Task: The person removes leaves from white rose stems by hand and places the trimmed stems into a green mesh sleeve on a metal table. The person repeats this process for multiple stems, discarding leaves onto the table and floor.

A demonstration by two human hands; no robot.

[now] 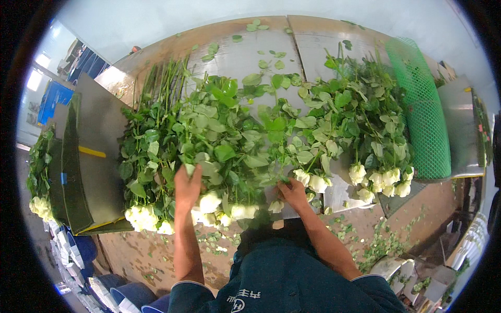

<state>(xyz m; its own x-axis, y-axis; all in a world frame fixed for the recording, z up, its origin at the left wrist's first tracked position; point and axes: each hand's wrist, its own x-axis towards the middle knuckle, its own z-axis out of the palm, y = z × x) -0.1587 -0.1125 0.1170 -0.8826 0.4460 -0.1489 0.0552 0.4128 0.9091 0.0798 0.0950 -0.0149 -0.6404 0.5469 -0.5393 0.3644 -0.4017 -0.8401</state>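
Observation:
White roses with long leafy stems lie across the metal-topped table, blooms towards me. My left hand (188,184) is among the leaves at the left of the middle bunch (219,133); foliage hides its fingertips, so what it grips is unclear. Close to a single white rose (276,206), my right hand (291,191) has thumb and fingers together at a leafy stem, apparently pinching it. Left of my left hand lies a dense bunch with white blooms (141,217), its bare stems pointing away. Another bunch with white blooms (376,182) lies to the right.
A roll of green plastic mesh (428,117) stands at the table's right side. Upright grey panels (103,144) border the left. Loose leaves (257,26) are scattered on the far tabletop and on the floor. Dark blue buckets (131,293) stand lower left, a white bucket (393,268) lower right.

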